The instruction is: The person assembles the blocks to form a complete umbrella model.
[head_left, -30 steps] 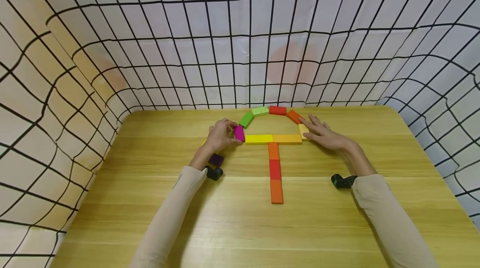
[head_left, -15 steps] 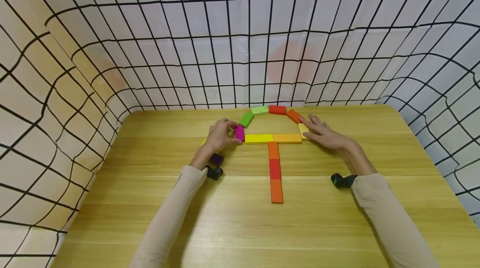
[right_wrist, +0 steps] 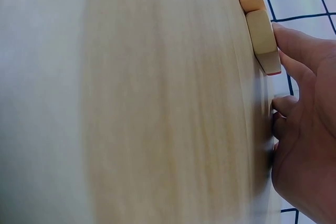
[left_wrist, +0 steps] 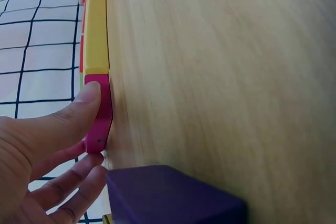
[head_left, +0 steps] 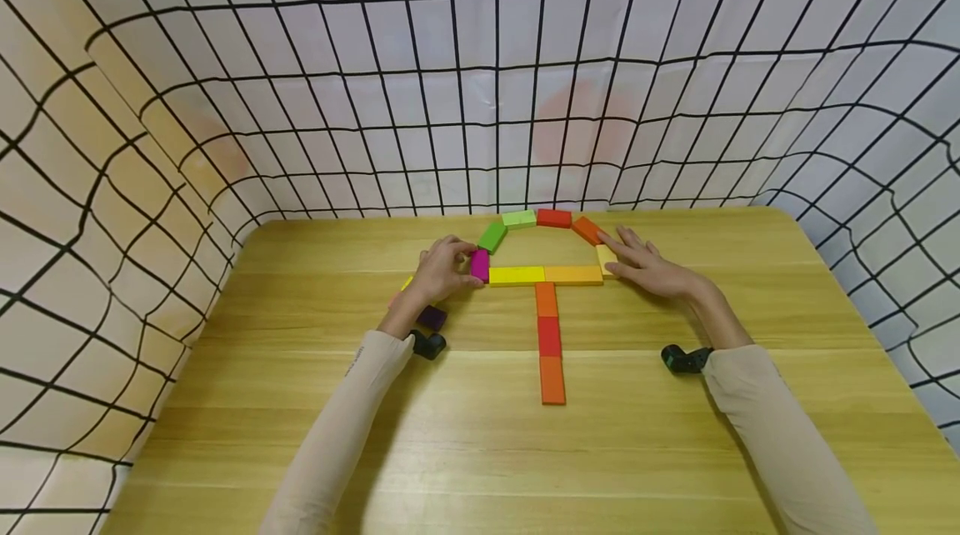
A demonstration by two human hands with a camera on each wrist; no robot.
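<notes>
Flat coloured blocks form an umbrella shape on the wooden table [head_left: 300,402]. My left hand [head_left: 465,267] pinches a magenta block [head_left: 480,265] at the left end of the yellow block [head_left: 517,275]; the left wrist view shows my thumb on that magenta block [left_wrist: 100,111]. My right hand [head_left: 633,262] lies flat with straight fingers touching a pale yellow block [head_left: 605,257] at the right end of the orange block [head_left: 573,274]. In the right wrist view my fingertips [right_wrist: 281,35] rest against that pale yellow block [right_wrist: 262,40].
An arc of green [head_left: 492,237], light green [head_left: 519,219], red [head_left: 554,217] and orange-red [head_left: 587,231] blocks tops the bar. A stem of orange [head_left: 546,300], red [head_left: 549,337] and orange [head_left: 552,380] blocks runs toward me. A purple block [head_left: 432,317] lies by my left wrist. Gridded curtains enclose the table.
</notes>
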